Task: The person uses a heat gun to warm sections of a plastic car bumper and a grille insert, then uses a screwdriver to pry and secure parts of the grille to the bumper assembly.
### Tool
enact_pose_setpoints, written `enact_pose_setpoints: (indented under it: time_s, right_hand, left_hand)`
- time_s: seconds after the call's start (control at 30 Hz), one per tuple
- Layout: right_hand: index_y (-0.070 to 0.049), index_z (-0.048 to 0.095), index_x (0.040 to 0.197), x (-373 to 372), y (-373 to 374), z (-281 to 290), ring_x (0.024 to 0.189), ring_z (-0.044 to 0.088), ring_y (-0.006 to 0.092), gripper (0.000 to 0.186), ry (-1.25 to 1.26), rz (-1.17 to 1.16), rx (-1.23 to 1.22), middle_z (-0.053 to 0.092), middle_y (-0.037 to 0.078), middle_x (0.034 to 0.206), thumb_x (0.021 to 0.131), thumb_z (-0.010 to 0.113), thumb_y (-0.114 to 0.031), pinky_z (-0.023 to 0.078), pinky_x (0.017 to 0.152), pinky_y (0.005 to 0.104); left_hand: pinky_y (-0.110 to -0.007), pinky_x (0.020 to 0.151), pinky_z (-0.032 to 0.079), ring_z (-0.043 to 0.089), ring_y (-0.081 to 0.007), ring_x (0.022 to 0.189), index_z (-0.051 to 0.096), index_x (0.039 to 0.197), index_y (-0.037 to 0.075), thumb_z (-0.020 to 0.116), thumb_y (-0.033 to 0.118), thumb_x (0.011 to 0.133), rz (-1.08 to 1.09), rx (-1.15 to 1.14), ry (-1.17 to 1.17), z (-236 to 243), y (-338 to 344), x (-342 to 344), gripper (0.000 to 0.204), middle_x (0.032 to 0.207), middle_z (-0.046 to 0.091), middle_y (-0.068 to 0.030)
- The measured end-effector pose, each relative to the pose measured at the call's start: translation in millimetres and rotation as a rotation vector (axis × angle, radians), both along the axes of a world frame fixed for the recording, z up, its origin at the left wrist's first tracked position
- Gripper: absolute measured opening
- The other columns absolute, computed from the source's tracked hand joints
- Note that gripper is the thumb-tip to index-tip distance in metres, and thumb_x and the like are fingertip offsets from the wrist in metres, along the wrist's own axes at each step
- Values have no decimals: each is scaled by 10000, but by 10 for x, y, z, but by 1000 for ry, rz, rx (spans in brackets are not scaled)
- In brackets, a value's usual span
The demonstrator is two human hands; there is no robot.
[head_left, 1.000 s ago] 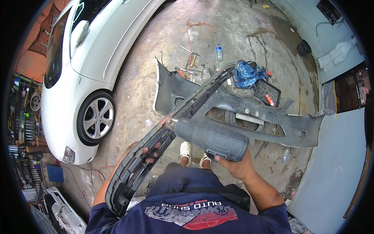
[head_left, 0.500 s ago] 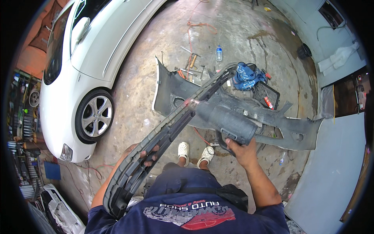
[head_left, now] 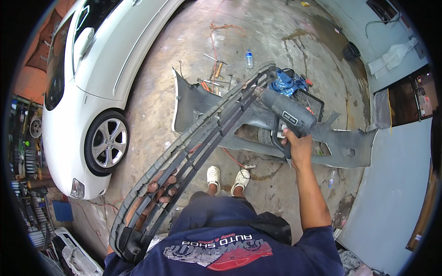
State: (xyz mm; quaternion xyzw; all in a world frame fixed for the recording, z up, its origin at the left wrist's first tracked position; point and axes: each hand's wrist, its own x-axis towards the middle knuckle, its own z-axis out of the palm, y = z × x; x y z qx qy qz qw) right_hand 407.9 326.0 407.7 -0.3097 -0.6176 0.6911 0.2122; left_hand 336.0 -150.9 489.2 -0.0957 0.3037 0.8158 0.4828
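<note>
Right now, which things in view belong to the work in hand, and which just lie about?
In use:
black hot-air gun, in the right hand
long dark slatted trim piece, in the left hand

Apparently lying about:
blue cloth
water bottle
hand tools
grey bumper, possibly related

Open floor (head_left: 149, 129) runs between the white car (head_left: 108, 60) at left and the dark grille (head_left: 184, 141) slanting across the centre. Beneath the grille, a bumper (head_left: 253, 117) blocks centre right; tools (head_left: 218, 70) and a bottle (head_left: 249, 60) obstruct upper centre.

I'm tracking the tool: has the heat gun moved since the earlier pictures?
Yes: the heat gun has moved forward and rightward, closer to the stationary blue cloth.
</note>
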Motion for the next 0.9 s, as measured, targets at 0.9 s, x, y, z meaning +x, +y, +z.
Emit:
enact_pose_setpoints:
  time_s: [0.9]
  right_hand:
    - [-31, 702, 1073, 233, -4, -362, 660, 635, 137, 230, -75, -23, -330, 737, 66, 901, 926, 801, -177, 537, 618, 304]
  left_hand:
    - [-281, 713, 504, 533, -265, 1041, 421, 1602, -47, 748, 155, 956, 70, 170, -60, 73, 196, 46, 752, 1416, 681, -158]
